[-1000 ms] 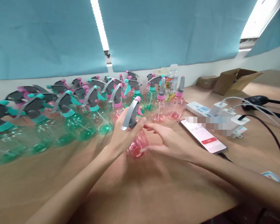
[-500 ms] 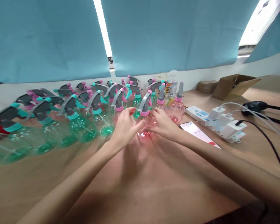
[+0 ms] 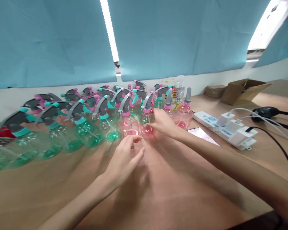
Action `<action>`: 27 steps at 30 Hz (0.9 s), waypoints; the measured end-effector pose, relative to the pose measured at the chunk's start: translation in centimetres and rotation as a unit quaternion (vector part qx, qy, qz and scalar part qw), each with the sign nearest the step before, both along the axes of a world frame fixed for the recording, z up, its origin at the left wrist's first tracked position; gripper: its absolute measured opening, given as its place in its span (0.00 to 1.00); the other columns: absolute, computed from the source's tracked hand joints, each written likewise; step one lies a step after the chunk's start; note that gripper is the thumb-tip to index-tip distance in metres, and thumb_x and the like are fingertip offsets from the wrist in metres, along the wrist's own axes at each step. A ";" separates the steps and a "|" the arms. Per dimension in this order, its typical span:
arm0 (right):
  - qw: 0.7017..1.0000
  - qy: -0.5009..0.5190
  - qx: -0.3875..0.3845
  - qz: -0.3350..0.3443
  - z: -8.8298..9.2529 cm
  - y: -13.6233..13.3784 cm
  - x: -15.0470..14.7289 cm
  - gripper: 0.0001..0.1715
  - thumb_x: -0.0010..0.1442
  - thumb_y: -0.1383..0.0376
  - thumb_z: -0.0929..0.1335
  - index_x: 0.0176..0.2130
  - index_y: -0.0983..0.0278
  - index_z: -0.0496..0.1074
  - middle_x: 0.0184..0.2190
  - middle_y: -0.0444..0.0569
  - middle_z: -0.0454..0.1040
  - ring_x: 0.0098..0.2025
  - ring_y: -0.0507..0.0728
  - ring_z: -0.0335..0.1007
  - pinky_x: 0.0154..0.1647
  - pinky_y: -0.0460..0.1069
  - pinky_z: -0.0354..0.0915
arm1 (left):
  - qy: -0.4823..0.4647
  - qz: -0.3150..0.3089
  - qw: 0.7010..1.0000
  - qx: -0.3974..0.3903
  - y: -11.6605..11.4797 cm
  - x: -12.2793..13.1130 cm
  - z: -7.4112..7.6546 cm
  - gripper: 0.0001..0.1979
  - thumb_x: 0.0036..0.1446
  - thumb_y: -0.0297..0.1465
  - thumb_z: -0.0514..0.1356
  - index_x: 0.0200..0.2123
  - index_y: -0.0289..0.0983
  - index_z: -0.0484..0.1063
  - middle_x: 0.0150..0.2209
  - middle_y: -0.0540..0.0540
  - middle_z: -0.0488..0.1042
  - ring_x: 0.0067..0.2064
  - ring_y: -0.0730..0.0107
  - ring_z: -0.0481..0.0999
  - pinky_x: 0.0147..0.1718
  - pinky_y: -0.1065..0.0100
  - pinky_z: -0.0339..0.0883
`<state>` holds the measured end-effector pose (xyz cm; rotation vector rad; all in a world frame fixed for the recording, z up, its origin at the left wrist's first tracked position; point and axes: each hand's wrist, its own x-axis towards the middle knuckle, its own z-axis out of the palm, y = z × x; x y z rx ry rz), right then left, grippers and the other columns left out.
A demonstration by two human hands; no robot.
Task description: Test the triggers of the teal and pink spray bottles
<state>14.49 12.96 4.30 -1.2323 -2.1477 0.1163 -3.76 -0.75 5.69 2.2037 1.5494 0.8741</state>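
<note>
A pink spray bottle (image 3: 147, 118) with a grey trigger head stands upright in the front row. My right hand (image 3: 163, 123) is around its right side, fingers against the bottle. My left hand (image 3: 126, 157) is off the bottles, over the brown table (image 3: 158, 191), thumb and fingers apart with nothing between them. Just beyond it stands another pink spray bottle (image 3: 129, 123). Left of that is a green one (image 3: 109, 127), the nearest in a line of green-tinted bottles.
More spray bottles stand behind. At the right are a pink spray bottle (image 3: 182, 115), a phone (image 3: 203, 135), a power strip (image 3: 210, 121) with chargers and cables, and an open cardboard box (image 3: 240, 92). A labelled clear bottle (image 3: 179, 88) stands at the back.
My left hand has let go of the pink bottle and drawn back toward me. My right hand stays at the bottle, which now stands slightly farther back. The camera view has shifted slightly.
</note>
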 end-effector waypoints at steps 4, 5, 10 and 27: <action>1.000 0.002 -0.004 -0.009 0.2 -0.8 -0.1 0.34 0.53 0.62 0.76 0.55 0.69 0.65 0.49 0.63 0.72 0.54 0.71 0.68 0.53 0.63 0.65 | 0.001 -0.006 1.000 -0.006 -0.1 0.2 -0.3 0.10 0.63 0.34 0.56 0.47 0.39 0.68 0.48 0.43 0.75 0.45 0.59 0.76 0.45 0.55 0.72; 1.000 0.005 -0.001 -0.007 0.3 -1.3 0.1 0.35 0.54 0.62 0.75 0.56 0.69 0.65 0.51 0.63 0.72 0.55 0.71 0.67 0.54 0.63 0.64 | 0.000 -0.007 1.000 -0.008 -0.1 0.3 -0.4 0.10 0.63 0.34 0.56 0.47 0.39 0.68 0.48 0.43 0.74 0.45 0.59 0.76 0.45 0.54 0.72; 0.998 0.055 0.029 0.002 1.2 -4.1 3.5 0.25 0.61 0.57 0.70 0.55 0.65 0.69 0.51 0.58 0.74 0.52 0.66 0.71 0.52 0.61 0.66 | -0.001 -0.017 1.000 -0.019 0.0 0.4 -0.7 0.10 0.63 0.34 0.56 0.46 0.39 0.68 0.48 0.42 0.75 0.46 0.57 0.76 0.46 0.53 0.72; 0.981 0.071 -0.040 -0.177 0.5 -1.1 5.4 0.39 0.56 0.49 0.71 0.58 0.69 0.64 0.47 0.64 0.76 0.51 0.73 0.72 0.48 0.61 0.65 | -0.062 -0.036 0.994 -0.083 0.5 2.6 -0.9 0.10 0.63 0.33 0.56 0.46 0.38 0.68 0.46 0.46 0.75 0.45 0.63 0.77 0.42 0.61 0.71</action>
